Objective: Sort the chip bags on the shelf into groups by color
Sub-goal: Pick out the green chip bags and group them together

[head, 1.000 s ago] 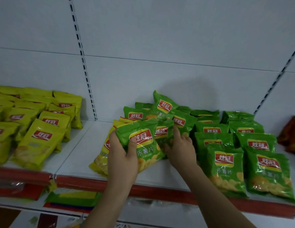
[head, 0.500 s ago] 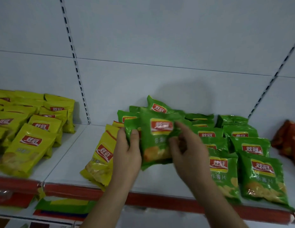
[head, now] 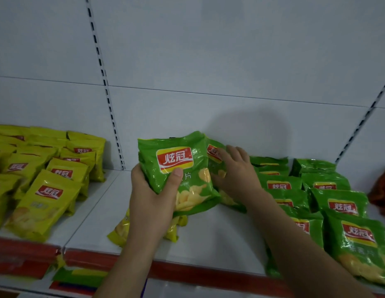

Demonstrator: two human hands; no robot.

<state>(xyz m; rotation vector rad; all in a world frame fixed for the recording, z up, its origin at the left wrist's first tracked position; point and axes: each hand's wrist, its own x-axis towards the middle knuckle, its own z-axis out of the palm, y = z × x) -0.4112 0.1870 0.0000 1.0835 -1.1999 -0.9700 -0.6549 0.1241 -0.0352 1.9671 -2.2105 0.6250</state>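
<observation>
- The shelf (head: 208,244) has a red front lip and a smooth white deck, bare between the hands and that lip.
- The left hand (head: 153,203) grips a glossy, crinkled green bag (head: 178,168), thumb on its face, above a yellow bag (head: 120,231) (partly hidden).
- The right hand (head: 236,175) lies with relaxed fingers on a second green bag (head: 215,153).
- Puffy green bags (head: 342,203) crowd the right, yellow bags (head: 45,196) the left.
</observation>
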